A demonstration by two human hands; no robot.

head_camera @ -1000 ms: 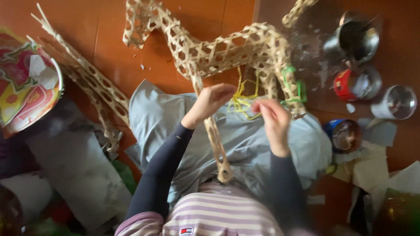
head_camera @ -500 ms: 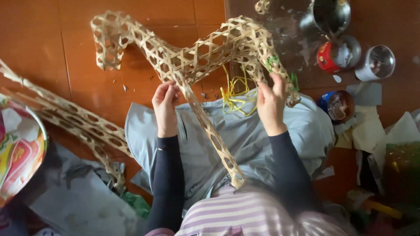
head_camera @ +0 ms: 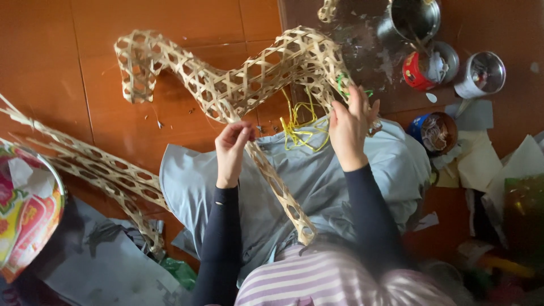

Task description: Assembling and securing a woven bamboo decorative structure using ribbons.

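Two hands engaged: left hand (head_camera: 231, 152) clamped on woven bamboo frame (head_camera: 226, 90), right hand (head_camera: 350, 126) closed on its far bend. Weaving judged underway; yellow strips (head_camera: 297, 122) likely needed next.

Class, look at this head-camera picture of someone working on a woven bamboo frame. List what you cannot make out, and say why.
- Right hand, head view: its palm faces the woven bamboo frame, so the grip is hidden.
- Steel pot: cut off by the top edge.
- Colourful bowl: cut off by the left edge.
- Bottom right clutter: too blurred.
- Blue tin: contents too small.
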